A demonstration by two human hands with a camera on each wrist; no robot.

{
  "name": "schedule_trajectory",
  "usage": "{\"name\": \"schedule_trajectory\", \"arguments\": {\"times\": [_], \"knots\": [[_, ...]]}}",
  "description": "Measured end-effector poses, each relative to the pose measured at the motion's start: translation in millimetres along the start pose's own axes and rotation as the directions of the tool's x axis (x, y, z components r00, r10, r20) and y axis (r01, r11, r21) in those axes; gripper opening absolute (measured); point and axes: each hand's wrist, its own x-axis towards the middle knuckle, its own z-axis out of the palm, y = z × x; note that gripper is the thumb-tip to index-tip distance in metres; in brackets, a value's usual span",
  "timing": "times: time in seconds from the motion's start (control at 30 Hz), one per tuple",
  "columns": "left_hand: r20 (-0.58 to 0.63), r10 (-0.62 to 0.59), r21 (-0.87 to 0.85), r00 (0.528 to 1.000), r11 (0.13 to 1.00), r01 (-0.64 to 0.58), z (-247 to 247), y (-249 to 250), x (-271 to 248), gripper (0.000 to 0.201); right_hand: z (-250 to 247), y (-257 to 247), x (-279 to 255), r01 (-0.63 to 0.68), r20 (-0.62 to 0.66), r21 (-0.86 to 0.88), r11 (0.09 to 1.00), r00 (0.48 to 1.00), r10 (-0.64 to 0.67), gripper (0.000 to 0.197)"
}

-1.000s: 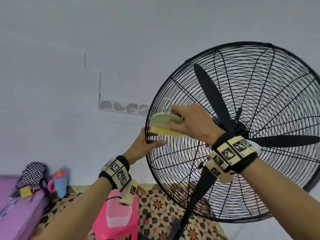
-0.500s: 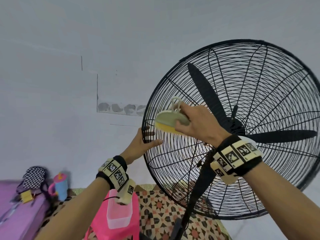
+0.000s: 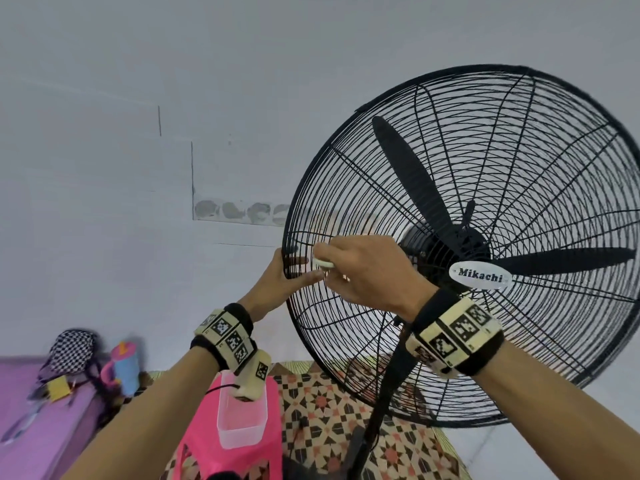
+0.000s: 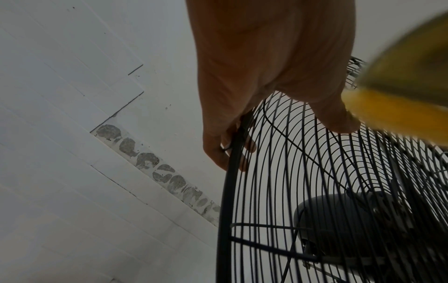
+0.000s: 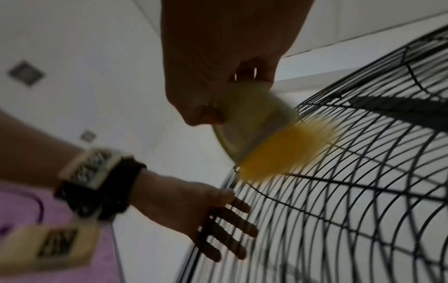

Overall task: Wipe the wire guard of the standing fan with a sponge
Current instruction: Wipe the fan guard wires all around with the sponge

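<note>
A black standing fan's wire guard (image 3: 460,161) fills the right of the head view. My left hand (image 3: 294,268) grips its left rim, fingers behind the wires (image 5: 227,231) and thumb (image 4: 339,118) on the front. My right hand (image 3: 346,268) holds a yellow sponge (image 5: 278,151) with a pale green plastic back (image 5: 249,118) and presses it on the front wires just right of the left thumb. In the head view the hand covers most of the sponge (image 3: 323,264). It appears blurred at the right edge of the left wrist view (image 4: 400,118).
Black blades and a "Mikachi" badge (image 3: 479,275) sit behind the guard. The fan pole (image 3: 377,410) runs down over a patterned mat (image 3: 329,407). Below my left arm a pink stool (image 3: 204,448) bears a clear tub (image 3: 242,427). A checkered bag (image 3: 72,351) and blue cup (image 3: 124,368) stand left.
My right hand has slid the sponge down the guard toward my left thumb and now covers most of it. The left hand keeps its hold on the rim.
</note>
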Motion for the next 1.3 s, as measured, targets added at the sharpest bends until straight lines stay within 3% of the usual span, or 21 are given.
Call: {"name": "schedule_trajectory", "arguments": {"times": [0.1, 0.2, 0.27, 0.4, 0.47, 0.53, 0.67, 0.8, 0.97, 1.1, 1.17, 1.3], "knots": [[0.001, 0.001, -0.015, 1.0, 1.0, -0.001, 0.7, -2.0, -0.2, 0.109, -2.6, -0.9, -8.1, 0.016, -0.087, 0.019, 1.0, 0.996, -0.014, 0.016], [0.002, -0.011, -0.016, 1.0, 1.0, 0.011, 1.8, -2.4, 0.7, 0.103, 4.2, -0.5, -12.3, 0.071, -0.014, 0.008, 0.997, 0.997, -0.07, 0.017], [-0.004, -0.009, -0.019, 1.0, 1.0, 0.009, 2.3, -0.9, 0.7, 0.107, 2.5, -3.9, -12.2, 0.013, 0.004, -0.005, 1.0, 1.0, -0.013, 0.015], [-0.004, -0.006, -0.002, 1.0, 1.0, 0.006, 1.4, -0.9, 0.2, 0.112, -7.3, -9.3, -15.7, -0.102, -0.154, -0.012, 0.995, 0.983, 0.099, 0.023], [-0.008, -0.008, 0.004, 1.0, 1.0, 0.008, 1.3, -0.1, -0.3, 0.107, -2.7, -7.7, -21.2, -0.084, -0.19, -0.019, 0.996, 0.979, 0.079, 0.02], [-0.007, -0.01, 0.01, 1.0, 1.0, 0.01, 0.0, -0.9, 0.6, 0.102, 4.9, -7.7, -27.8, -0.035, -0.126, -0.006, 0.999, 0.991, 0.034, 0.018], [0.029, 0.008, 0.001, 1.0, 1.0, -0.008, -2.8, 0.0, 5.7, 0.074, 9.0, -8.7, -45.4, -0.122, -0.014, 0.014, 0.992, 0.992, 0.122, 0.054], [0.0, 0.013, -0.118, 1.0, 0.993, -0.013, -8.1, 12.8, 14.8, 0.086, 1.7, -23.2, -51.7, -0.217, -0.032, -0.108, 0.97, 0.976, 0.215, 0.038], [0.049, 0.01, -0.05, 0.999, 0.999, -0.008, -10.9, 19.8, 16.8, 0.082, 6.5, -33.0, -57.8, -0.382, -0.005, -0.163, 0.91, 0.922, 0.387, 0.018], [0.057, -0.007, -0.062, 0.998, 0.998, 0.01, -12.6, 19.1, 12.4, 0.088, -9.7, -40.7, -61.5, -0.398, -0.025, -0.107, 0.911, 0.917, 0.398, 0.018], [0.059, -0.011, -0.092, 0.998, 0.996, 0.016, -13.2, 18.8, 11.1, 0.097, -19.8, -38.5, -58.5, -0.406, -0.065, -0.017, 0.914, 0.912, 0.405, 0.029], [0.029, -0.019, -0.144, 0.999, 0.989, 0.023, -8.1, 22.4, 11.8, 0.086, -7.1, -28.6, -52.2, -0.371, -0.103, -0.039, 0.928, 0.925, 0.365, 0.043]]}}
